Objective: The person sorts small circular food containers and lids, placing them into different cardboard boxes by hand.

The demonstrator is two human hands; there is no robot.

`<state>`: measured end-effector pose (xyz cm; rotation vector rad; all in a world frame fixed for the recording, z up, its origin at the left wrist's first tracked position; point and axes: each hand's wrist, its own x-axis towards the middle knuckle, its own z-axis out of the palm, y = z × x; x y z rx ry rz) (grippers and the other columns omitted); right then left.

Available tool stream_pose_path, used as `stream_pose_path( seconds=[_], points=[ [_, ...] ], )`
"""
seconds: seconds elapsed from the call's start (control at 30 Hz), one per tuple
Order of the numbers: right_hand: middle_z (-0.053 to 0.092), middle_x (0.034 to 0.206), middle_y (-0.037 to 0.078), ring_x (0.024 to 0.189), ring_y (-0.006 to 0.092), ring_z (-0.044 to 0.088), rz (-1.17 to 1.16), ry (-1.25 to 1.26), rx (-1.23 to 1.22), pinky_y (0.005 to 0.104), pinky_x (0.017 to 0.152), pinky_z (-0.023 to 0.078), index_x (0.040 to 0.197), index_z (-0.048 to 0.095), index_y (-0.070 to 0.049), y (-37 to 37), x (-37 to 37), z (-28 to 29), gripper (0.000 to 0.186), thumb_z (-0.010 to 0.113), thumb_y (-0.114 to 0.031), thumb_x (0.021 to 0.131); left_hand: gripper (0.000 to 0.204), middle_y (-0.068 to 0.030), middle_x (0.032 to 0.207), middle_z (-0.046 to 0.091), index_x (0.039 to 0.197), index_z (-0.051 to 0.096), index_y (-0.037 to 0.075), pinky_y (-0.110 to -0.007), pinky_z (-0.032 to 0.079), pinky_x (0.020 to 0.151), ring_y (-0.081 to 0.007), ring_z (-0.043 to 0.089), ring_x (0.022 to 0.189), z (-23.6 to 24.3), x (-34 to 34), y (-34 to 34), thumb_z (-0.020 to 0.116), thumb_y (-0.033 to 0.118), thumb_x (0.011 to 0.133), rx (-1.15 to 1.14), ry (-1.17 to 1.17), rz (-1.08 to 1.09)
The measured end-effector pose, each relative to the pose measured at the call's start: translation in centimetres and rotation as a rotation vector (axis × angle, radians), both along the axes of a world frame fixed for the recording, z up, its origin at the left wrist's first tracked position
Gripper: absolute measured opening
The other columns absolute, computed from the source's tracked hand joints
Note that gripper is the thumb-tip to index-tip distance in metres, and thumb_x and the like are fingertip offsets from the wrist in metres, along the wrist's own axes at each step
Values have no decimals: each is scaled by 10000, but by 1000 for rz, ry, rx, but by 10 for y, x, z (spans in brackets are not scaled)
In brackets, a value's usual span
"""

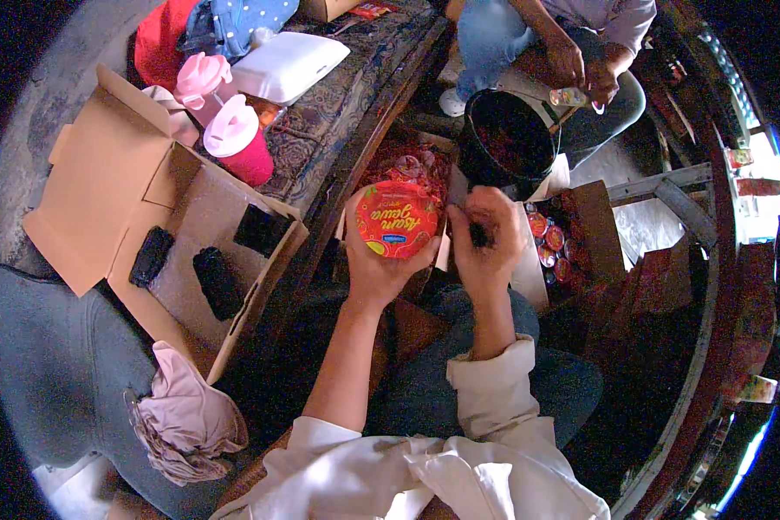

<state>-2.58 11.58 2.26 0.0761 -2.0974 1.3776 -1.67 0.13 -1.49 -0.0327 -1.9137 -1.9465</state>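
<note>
Head view: left hand point(374, 260) cups a round red foil-lidded cup point(397, 220); right hand point(487, 238) pinches a small dark object point(477, 234) beside it

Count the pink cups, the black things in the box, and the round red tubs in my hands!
Pink cups: 2
Black things in the cardboard box: 3
Red tub in the left hand: 1
Total: 6

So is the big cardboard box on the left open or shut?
Open. The cardboard box has its lid flap folded back to the left, and dark items lie exposed inside it.
</note>
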Motion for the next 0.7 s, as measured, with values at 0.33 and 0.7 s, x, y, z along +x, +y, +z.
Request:
stream_pose_path(
  seconds=[0.33,0.7],
  points=[
    [606,776,109,714,223,599,221,-34,194,298,642,472,757,636,-13,12,-8,0,110,659,-23,650,774,-113,1022,540,1127,363,9,-316,431,834,-193,544,929,3,1,0,813,173,519,-27,39,-69],
    [592,706,107,622,216,574,248,-100,100,290,558,451,720,614,6,15,-10,-6,76,660,-28,670,793,-110,1013,551,1141,350,12,-311,441,820,-189,553,915,4,2,1,809,161,512,-53,46,-119]
  ],
)
